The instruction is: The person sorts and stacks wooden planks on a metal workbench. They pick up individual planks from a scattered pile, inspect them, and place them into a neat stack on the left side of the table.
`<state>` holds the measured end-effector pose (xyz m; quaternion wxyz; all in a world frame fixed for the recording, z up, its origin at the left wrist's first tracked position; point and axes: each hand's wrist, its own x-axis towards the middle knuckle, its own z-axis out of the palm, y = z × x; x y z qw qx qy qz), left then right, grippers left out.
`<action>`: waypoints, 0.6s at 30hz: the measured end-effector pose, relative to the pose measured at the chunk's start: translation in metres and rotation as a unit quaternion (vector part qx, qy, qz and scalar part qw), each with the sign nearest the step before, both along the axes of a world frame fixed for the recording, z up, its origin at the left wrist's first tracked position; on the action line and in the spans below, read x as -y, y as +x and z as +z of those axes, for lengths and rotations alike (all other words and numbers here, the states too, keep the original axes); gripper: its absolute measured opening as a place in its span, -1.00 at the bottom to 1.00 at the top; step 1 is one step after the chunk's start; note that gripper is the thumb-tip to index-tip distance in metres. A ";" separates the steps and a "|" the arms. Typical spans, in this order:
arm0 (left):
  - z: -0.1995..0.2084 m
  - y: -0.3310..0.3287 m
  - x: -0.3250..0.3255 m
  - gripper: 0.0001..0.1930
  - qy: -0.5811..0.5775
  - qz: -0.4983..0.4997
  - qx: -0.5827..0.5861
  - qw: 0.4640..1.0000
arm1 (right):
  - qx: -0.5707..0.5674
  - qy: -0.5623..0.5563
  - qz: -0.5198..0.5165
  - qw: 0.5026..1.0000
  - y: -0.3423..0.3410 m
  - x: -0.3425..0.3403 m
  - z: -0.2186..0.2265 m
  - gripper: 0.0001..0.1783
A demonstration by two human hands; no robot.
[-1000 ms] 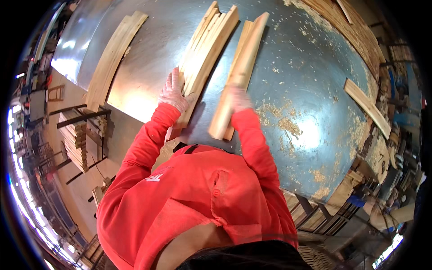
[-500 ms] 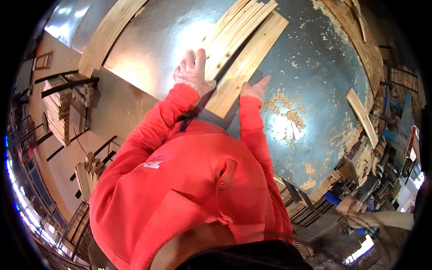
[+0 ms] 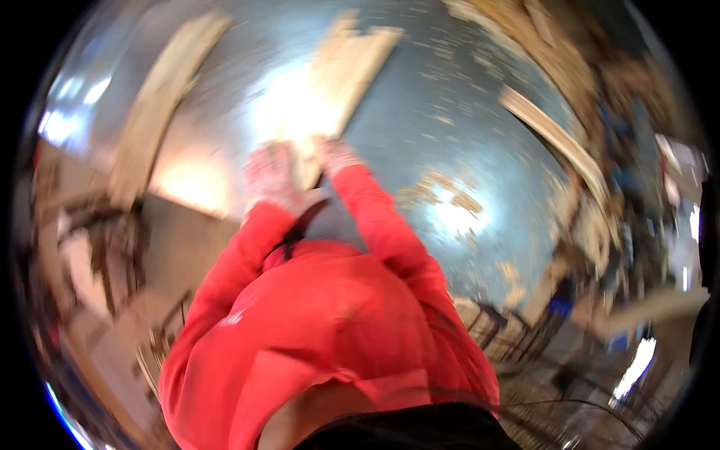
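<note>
Several pale wooden boards (image 3: 351, 64) lie side by side on the grey metal tabletop, pointing away from me, their far ends uneven. My left hand (image 3: 271, 178) is at the left side of their near ends, its fingers stretched forward and its thumb out to the right. On the other side, my right hand (image 3: 337, 155) touches the near right edge of the boards. Motion smears its fingers, and glare washes out the wood between the hands. Whether either hand grips a board is not plain.
Another long board (image 3: 161, 105) lies on the left of the metal tabletop (image 3: 390, 142). A single narrow strip (image 3: 555, 135) sits at the right edge. Sawdust (image 3: 442, 196) is scattered right of my hands. Stacked wood (image 3: 88, 274) stands lower left.
The separate right-hand board now lies close against the others, the gap gone. My right hand has moved left toward my left hand. The whole view has shifted and blurred.
</note>
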<state>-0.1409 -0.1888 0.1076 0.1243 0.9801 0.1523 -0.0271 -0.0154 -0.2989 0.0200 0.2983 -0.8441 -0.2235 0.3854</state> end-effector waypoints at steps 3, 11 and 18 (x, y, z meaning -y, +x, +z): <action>-0.011 -0.006 0.007 0.01 -0.004 0.041 0.046 0.998 | -0.006 0.040 -0.024 0.999 -0.004 0.067 0.014 -0.37; -0.036 -0.048 -0.044 0.13 0.133 -0.039 -0.065 0.988 | 0.254 -0.271 -0.117 0.921 0.148 0.288 0.077 -0.17; 0.003 0.023 0.041 0.04 0.189 -0.068 0.009 0.980 | 0.390 -0.370 -0.027 0.842 0.297 0.336 0.049 0.20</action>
